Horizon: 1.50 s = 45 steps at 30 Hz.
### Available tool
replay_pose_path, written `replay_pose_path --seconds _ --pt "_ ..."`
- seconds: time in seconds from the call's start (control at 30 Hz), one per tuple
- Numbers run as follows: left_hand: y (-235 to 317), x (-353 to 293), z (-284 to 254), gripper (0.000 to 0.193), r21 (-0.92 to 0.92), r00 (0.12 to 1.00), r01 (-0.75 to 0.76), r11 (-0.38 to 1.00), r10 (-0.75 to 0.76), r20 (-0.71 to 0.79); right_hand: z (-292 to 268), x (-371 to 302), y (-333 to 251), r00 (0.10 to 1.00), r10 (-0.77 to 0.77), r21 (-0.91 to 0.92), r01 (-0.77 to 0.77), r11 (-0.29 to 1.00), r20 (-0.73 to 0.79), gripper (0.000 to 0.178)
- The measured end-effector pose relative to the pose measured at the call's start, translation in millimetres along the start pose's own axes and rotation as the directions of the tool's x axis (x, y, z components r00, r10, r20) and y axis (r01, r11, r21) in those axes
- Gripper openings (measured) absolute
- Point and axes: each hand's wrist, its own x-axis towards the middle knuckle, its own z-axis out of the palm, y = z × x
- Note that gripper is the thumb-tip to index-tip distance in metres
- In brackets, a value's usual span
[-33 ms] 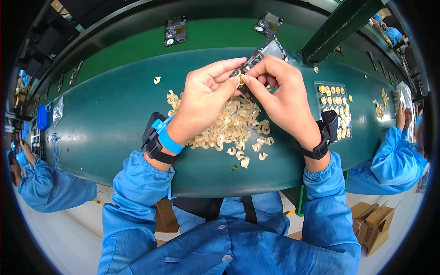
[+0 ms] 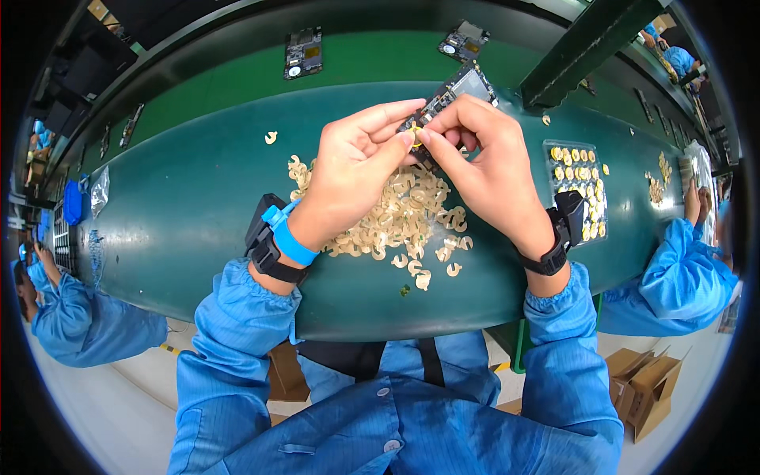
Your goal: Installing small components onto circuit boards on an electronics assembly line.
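Over the middle of the green table, both hands meet at the near end of a dark circuit board [image 2: 453, 96]. The board slants up to the right. My left hand [image 2: 348, 170] is closed on its near end, fingers partly behind it. My right hand [image 2: 492, 166] is closed too, its thumb and forefinger at a small yellow round piece [image 2: 416, 136] on the board. Both thumb tips touch this piece and partly hide it. Below the hands lies a heap of flat, cream-coloured notched pieces [image 2: 396, 214].
On the right stands a clear tray [image 2: 571, 144] with rows of round yellow pieces. Two more circuit boards [image 2: 303, 55] [image 2: 464, 41] lie on the far green strip. A dark post [image 2: 582, 59] rises at the back right. Co-workers in blue sit at left [image 2: 95, 317] and right [image 2: 673, 277].
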Motion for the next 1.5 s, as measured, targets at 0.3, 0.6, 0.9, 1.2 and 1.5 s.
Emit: replay_pose_path --seconds 0.3,0.6,0.9,1.2,1.5 --pt "-2.0 -0.4 -1.4 0.038 0.037 0.999 -0.031 0.999 0.032 -0.007 0.7 -0.4 -0.4 1.000 -0.021 -0.026 0.021 0.999 0.002 0.009" --pt "2.0 1.8 -2.0 0.036 0.041 0.998 -0.007 0.999 0.009 -0.057 0.9 0.7 5.1 0.998 -0.057 -0.036 0.058 0.998 0.009 0.009" --pt "-1.1 3.8 -8.3 0.037 -0.122 0.999 0.012 0.992 -0.017 -0.038 6.3 -0.7 3.3 0.974 -0.222 -0.080 0.218 0.973 -0.052 0.015" --pt "-0.3 2.8 -12.0 0.043 -0.290 0.998 0.045 0.956 -0.031 0.053 5.0 -0.4 4.5 0.979 -0.192 -0.056 0.188 0.980 -0.068 0.014" --pt "1.3 1.3 -9.7 0.046 -0.203 0.998 -0.008 0.979 0.022 0.066 11.6 -3.1 6.7 0.959 -0.256 -0.131 0.240 0.962 -0.124 0.014"
